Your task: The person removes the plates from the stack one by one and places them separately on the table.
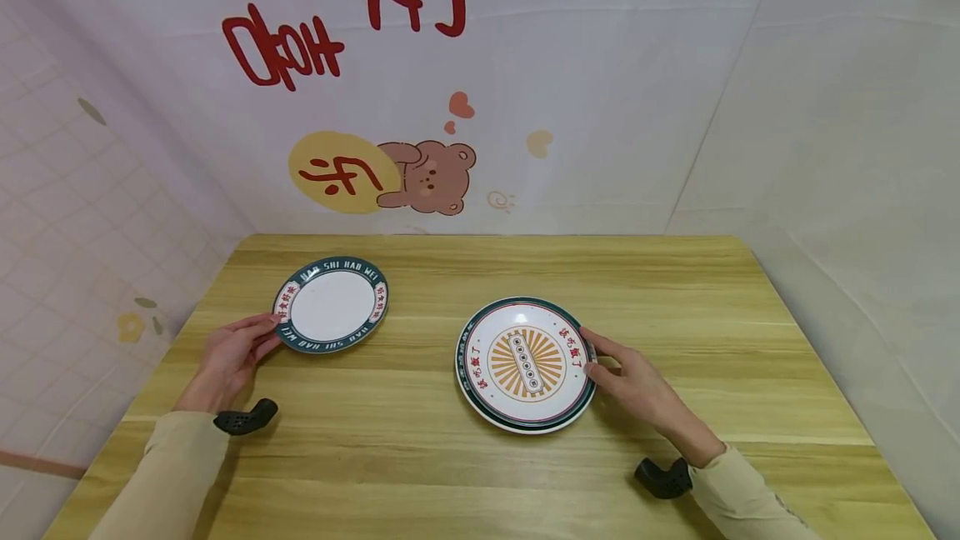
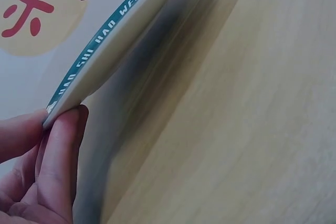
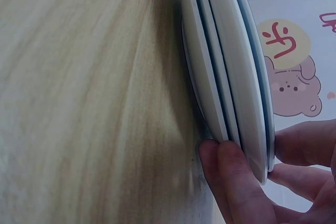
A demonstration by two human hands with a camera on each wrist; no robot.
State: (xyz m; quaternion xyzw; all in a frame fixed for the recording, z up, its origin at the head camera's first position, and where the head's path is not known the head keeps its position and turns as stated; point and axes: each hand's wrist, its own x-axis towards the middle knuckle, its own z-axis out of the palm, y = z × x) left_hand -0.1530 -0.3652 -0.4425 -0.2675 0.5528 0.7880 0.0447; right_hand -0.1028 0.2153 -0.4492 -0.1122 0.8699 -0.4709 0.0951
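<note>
At the far left of the table, a white plate with a dark green lettered rim (image 1: pixel 332 307) is pinched at its left edge by my left hand (image 1: pixel 232 357). In the left wrist view the thumb (image 2: pixel 18 135) is on the upper side and fingers lie beneath; that plate (image 2: pixel 105 51) is raised above the table. My right hand (image 1: pixel 637 386) grips the right edge of a plate stack (image 1: pixel 483 348) near the middle. An orange sunburst and red characters mark its top plate. Several stacked edges (image 3: pixel 226 72) show in the right wrist view, with fingertips (image 3: pixel 233 156) under them.
The wood-grain table (image 1: pixel 420 473) reaches back to a white wall cloth (image 1: pixel 600 82) printed with red characters and a bear (image 1: pixel 435 177). Pale cloth also stands at both sides. Black wrist-worn devices sit at the left cuff (image 1: pixel 246 417) and right cuff (image 1: pixel 663 478).
</note>
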